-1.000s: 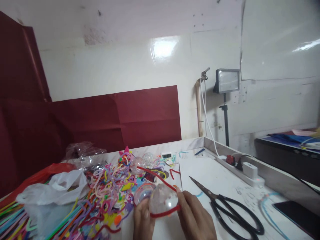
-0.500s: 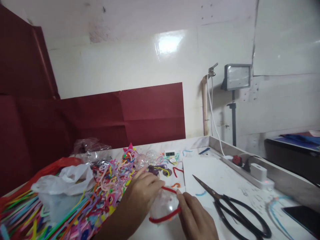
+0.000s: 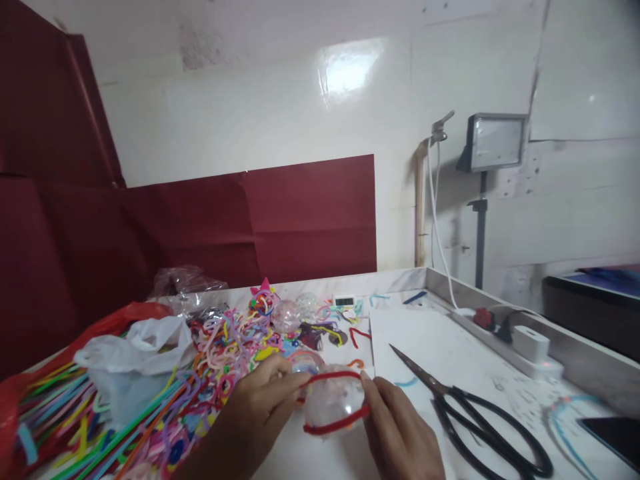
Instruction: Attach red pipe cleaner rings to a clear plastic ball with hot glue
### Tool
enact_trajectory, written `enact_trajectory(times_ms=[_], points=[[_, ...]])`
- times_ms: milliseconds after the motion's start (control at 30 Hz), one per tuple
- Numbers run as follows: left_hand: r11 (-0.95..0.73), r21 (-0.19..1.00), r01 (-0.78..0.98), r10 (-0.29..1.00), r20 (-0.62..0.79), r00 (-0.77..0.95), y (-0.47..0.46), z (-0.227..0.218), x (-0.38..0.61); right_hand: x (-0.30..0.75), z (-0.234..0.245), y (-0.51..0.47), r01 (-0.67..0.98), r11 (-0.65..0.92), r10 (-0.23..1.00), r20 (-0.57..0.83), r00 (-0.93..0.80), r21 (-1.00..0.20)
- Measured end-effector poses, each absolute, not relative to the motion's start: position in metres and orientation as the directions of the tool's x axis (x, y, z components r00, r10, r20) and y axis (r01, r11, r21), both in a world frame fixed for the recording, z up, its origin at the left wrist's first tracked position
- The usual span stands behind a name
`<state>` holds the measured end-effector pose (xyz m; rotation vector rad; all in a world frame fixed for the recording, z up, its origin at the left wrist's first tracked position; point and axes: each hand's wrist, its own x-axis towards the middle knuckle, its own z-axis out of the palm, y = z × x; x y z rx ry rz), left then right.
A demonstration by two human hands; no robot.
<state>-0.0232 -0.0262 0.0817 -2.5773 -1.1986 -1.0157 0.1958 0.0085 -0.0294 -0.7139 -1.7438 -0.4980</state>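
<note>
A clear plastic ball (image 3: 336, 403) is held low in the middle of the head view. A fuzzy red pipe cleaner (image 3: 340, 425) runs across its top and lower side. My left hand (image 3: 265, 403) pinches the red pipe cleaner at the ball's upper left. On the other side, my right hand (image 3: 403, 427) grips the ball's right edge and the red strip there, thumb and fingers closed. Just behind the ball lies a clear round piece (image 3: 306, 362), partly hidden by it and my left hand. The scissors (image 3: 440, 390) rest open to the right.
Colourful pipe cleaners (image 3: 220, 363) heap up on the left beside a white plastic bag (image 3: 137, 360). Clear balls (image 3: 287, 316) and a small digital display (image 3: 344, 302) stand farther back. A power strip (image 3: 525, 360), white paper (image 3: 415, 327) and phone (image 3: 613, 440) are on the right.
My left hand has shifted from the ball's top to its left, now pinching the red pipe cleaner. The clear round piece behind has come into view. My right hand stays at the ball's right.
</note>
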Motion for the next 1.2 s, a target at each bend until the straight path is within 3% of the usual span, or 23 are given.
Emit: enact_trajectory(times_ms=[100, 233, 333, 400, 933, 1200], points=[[-0.622, 0.308, 0.720, 0.720, 0.586, 0.372, -0.028, 0.082, -0.019, 0.197, -0.027, 0.007, 0.700, 0.714, 0.216, 0.956, -0.198, -0.016], [-0.430, 0.607, 0.668, 0.883, 0.438, 0.171, -0.025, 0.085, -0.013, 0.199, -0.030, 0.009, 0.707, 0.707, 0.244, 0.946, -0.211, -0.025], [-0.248, 0.832, 0.497, 0.965, 0.256, 0.055, -0.021, 0.084, -0.010, 0.200, -0.034, 0.011, 0.723, 0.690, 0.267, 0.938, -0.222, -0.025], [-0.161, 0.912, 0.377, 0.987, 0.157, 0.042, -0.018, 0.082, -0.008, 0.200, -0.034, 0.011, 0.729, 0.685, 0.259, 0.940, -0.220, -0.018], [-0.094, 0.990, 0.102, 0.995, 0.091, 0.028, -0.015, 0.070, 0.000, 0.196, -0.021, 0.006, 0.770, 0.638, 0.221, 0.954, -0.203, 0.016], [-0.080, 0.990, 0.117, 0.996, 0.077, 0.035, -0.012, 0.061, -0.004, 0.197, -0.031, 0.010, 0.788, 0.616, 0.227, 0.956, -0.186, 0.007]])
